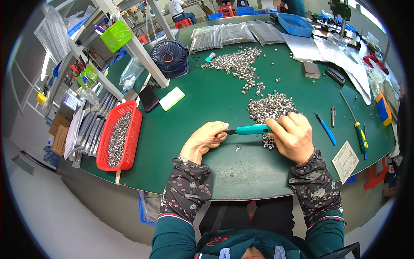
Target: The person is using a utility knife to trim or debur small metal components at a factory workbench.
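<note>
green table (207, 95) is spanning the workroom. at left, 1 red basket (135, 138) is holding small metal parts (120, 140); next, 1 dark phone (149, 98) and 1 white pad (172, 99) are lying side by side. of the 2 hands, the left hand (205, 139) is pinching its fingertips together at the dark tip of 1 teal cutter (252, 129); whether it is holding a small part, i cannot tell. the right hand (295, 136) is closing around the cutter's handle, just before a metal-ring pile (271, 105). farther right, 1 blue tool (325, 129) and 1 yellow-green screwdriver (361, 136) are lying apart.
</note>
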The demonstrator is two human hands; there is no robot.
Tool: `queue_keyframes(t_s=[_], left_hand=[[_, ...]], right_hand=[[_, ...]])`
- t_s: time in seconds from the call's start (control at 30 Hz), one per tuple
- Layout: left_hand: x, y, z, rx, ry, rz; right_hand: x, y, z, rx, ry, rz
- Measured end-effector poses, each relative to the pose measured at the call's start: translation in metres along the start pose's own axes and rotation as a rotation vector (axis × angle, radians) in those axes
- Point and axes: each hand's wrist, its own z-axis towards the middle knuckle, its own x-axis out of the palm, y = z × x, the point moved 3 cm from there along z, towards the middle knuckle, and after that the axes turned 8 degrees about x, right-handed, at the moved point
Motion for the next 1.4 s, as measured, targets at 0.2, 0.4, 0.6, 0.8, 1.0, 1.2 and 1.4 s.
queue_keyframes(t_s=[0.2,0.4,0.6,0.8,1.0,1.2,1.4], left_hand=[[0.005,-0.005,0.000,0.176,-0.004,-0.077],[0.007,-0.006,0.003,0.382,-0.008,-0.205],[0.006,-0.008,0.005,0.458,-0.048,-0.273],[0.009,-0.008,0.005,0.483,-0.044,-0.242],[0.008,-0.005,0.005,0.447,-0.062,-0.209],[0.003,-0.002,0.005,0.411,-0.110,-0.237],[-0.001,-0.005,0.004,0.435,-0.175,-0.328]], right_hand=[[0.004,-0.001,-0.003,0.101,0.022,0.091],[0.025,-0.015,-0.017,0.471,0.170,0.480],[0.028,-0.016,-0.016,0.557,0.293,0.575],[0.030,-0.015,-0.014,0.613,0.378,0.674],[0.028,-0.014,-0.017,0.484,0.224,0.455],[0.018,0.001,-0.011,0.318,0.026,0.205],[0.010,0.005,-0.006,0.277,-0.154,0.115]])
